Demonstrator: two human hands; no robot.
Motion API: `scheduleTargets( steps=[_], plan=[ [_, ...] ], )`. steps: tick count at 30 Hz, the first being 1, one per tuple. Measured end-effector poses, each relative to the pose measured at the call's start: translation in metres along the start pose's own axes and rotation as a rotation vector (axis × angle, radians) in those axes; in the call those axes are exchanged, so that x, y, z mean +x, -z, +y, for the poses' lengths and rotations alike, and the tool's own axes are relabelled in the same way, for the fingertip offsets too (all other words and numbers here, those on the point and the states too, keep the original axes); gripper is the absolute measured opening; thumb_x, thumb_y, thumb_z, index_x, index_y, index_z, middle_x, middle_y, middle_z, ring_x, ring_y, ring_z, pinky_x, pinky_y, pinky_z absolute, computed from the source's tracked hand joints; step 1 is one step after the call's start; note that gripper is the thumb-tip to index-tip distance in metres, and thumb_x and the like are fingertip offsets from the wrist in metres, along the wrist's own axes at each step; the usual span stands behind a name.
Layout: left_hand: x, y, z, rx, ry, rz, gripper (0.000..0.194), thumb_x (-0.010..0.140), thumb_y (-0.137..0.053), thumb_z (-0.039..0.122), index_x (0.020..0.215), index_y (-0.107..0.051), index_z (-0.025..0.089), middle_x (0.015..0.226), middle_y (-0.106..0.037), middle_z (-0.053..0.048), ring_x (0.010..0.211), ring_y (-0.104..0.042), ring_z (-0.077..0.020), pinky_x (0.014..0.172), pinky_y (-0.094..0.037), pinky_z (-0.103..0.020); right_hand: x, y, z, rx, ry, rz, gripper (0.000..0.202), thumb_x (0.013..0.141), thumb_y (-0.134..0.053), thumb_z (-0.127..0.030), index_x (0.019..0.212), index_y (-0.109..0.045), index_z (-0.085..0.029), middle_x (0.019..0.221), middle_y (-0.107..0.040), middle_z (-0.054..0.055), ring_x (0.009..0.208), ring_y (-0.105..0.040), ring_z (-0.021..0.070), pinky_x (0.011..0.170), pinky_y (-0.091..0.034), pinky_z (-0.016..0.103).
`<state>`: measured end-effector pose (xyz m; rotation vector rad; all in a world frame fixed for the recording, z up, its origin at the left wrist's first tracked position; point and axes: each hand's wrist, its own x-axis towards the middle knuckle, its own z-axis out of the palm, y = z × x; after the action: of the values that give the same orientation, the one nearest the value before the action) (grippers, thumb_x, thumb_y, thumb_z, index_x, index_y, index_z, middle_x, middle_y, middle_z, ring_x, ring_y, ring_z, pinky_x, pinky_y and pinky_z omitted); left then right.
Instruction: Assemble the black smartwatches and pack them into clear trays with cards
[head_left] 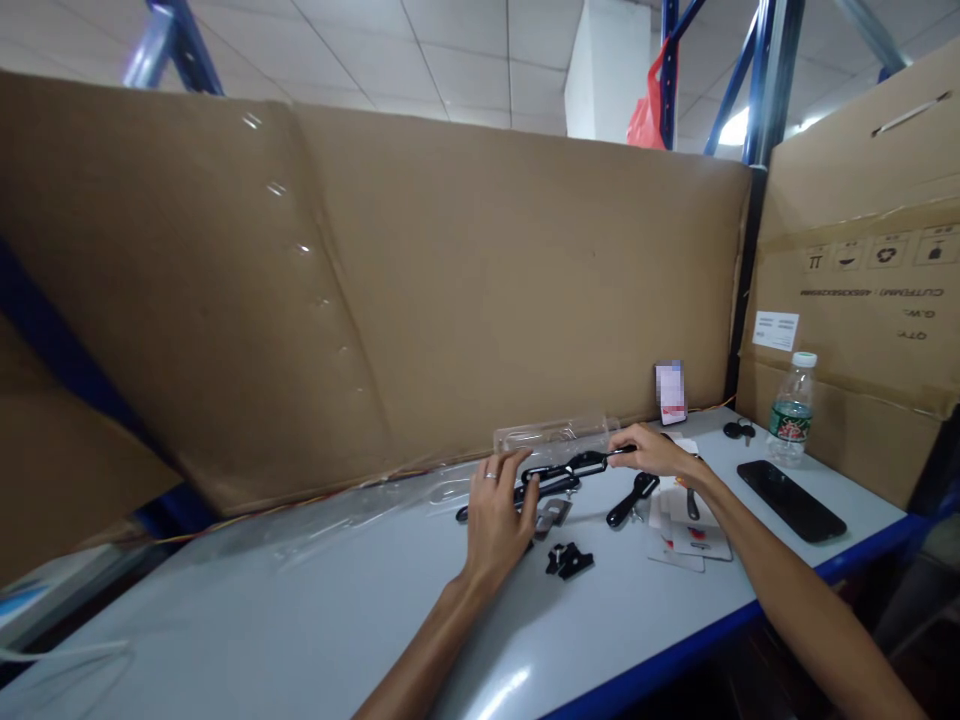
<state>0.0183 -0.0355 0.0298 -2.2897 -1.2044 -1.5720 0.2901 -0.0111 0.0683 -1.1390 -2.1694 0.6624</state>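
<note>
Black fittings [571, 561], nearest: lay on the white table [337, 630]. Left hand [496, 512], beyond: fingers curled, grip unclear. Black tool [588, 461]: ran between it and the right hand [651, 451], whose fingertips pinched one end. Lit phone [670, 392], farthest: stood before cardboard [487, 280].

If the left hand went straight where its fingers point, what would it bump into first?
Probably the clear plastic packaging, just past the left hand. Depth is hard to judge: if the hand is higher, it might pass over and meet the cardboard behind.
</note>
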Motion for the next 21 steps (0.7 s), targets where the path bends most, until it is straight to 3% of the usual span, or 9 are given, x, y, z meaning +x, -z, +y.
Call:
scheduleTargets(
  steps=[5, 11, 18, 21],
  plan=[
    [-0.003, -0.004, -0.003, 0.035, -0.034, -0.125, 0.023, 0.098, -0.047, 0.028, 0.111, -0.064, 0.021, 0.106, -0.068, -0.010, 0.103, -0.059, -0.0274, 0.089, -0.043, -0.042, 0.000, -0.008, -0.006, -0.017, 0.061, -0.057, 0.025, 0.081, -0.061, -0.037, 0.072, -0.064, -0.014, 0.063, -0.048, -0.004, 0.063, -0.041, 0.0116, 0.059, -0.026, 0.024],
    [-0.007, -0.008, 0.000, 0.044, -0.107, -0.318, 0.028, 0.101, -0.042, 0.034, 0.094, -0.066, 0.021, 0.093, -0.071, -0.008, 0.091, -0.062, -0.0248, 0.082, -0.042, -0.037, 0.001, -0.016, -0.013, -0.035, 0.091, -0.065, 0.021, 0.080, -0.064, -0.032, 0.074, -0.069, -0.013, 0.062, -0.050, -0.004, 0.062, -0.041, 0.0115, 0.059, -0.027, 0.024],
    [-0.008, -0.006, 0.009, 0.111, 0.115, -0.544, 0.034, 0.101, -0.038, 0.040, 0.095, -0.067, 0.023, 0.080, -0.074, -0.007, 0.073, -0.067, -0.0220, 0.064, -0.034, -0.029, 0.002, -0.026, -0.018, -0.046, 0.102, -0.051, 0.014, 0.080, -0.068, -0.025, 0.077, -0.074, -0.013, 0.061, -0.053, -0.004, 0.062, -0.042, 0.0114, 0.060, -0.029, 0.024],
    [-0.007, -0.004, 0.010, 0.185, 0.139, -0.612, 0.037, 0.101, -0.037, 0.041, 0.092, -0.067, 0.022, 0.078, -0.074, -0.008, 0.072, -0.067, -0.0228, 0.061, -0.029, -0.028, 0.003, -0.031, -0.018, -0.057, 0.115, -0.054, 0.013, 0.080, -0.068, -0.024, 0.078, -0.075, -0.013, 0.062, -0.055, -0.004, 0.063, -0.044, 0.0116, 0.060, -0.029, 0.023]
  ],
)
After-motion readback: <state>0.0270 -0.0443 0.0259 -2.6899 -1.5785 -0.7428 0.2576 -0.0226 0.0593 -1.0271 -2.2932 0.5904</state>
